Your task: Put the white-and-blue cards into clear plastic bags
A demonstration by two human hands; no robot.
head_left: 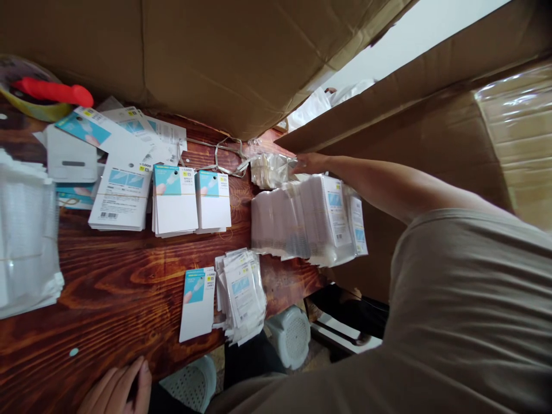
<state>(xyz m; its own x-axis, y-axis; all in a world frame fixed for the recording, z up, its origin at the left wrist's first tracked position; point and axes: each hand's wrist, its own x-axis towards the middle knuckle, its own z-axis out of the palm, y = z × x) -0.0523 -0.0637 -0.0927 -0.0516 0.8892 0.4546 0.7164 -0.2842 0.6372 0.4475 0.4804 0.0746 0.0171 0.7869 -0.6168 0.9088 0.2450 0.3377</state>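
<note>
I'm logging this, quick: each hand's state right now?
Left hand: loosely open, nothing visible in it.
Right hand: at the clear bags; whether it grips them cannot be told.

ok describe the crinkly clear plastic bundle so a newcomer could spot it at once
On the wooden table, find the long row of packed cards. Just beyond it, by the right hand, lies the bundle. Unlike the row, it looks crumpled, with no printing visible.

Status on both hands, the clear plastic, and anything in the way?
Right hand at clear plastic, grip unclear. Left hand at table edge. Wrapped cards alongside plastic. Cardboard close to right arm.
</note>
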